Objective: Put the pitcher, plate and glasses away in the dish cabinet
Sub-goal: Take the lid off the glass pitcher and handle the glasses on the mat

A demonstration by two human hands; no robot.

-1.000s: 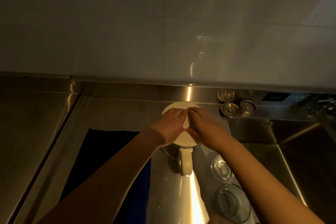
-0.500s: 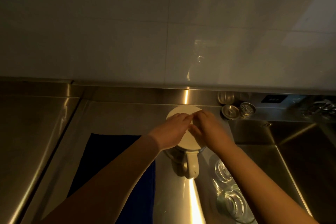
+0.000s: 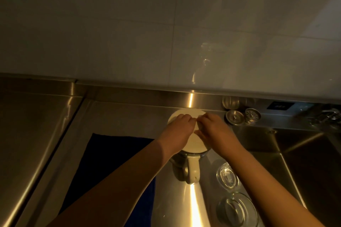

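Two hands meet on top of the pitcher as I watch: my left hand (image 3: 180,131) and right hand (image 3: 214,131) both rest on its white lid (image 3: 195,143), fingers curled at the far rim; whether they pinch anything there I cannot tell. The pitcher (image 3: 186,166) stands upright on the steel surface (image 3: 120,116), its pale handle (image 3: 193,172) toward me. Just right of the pitcher two clear glasses (image 3: 227,176) (image 3: 237,210) stand on the surface. Left of the pitcher lies a dark blue cloth (image 3: 110,162). Behind it to the right sit two metal sink strainers (image 3: 234,117) (image 3: 252,115), with the sink basin (image 3: 310,162) farther right.
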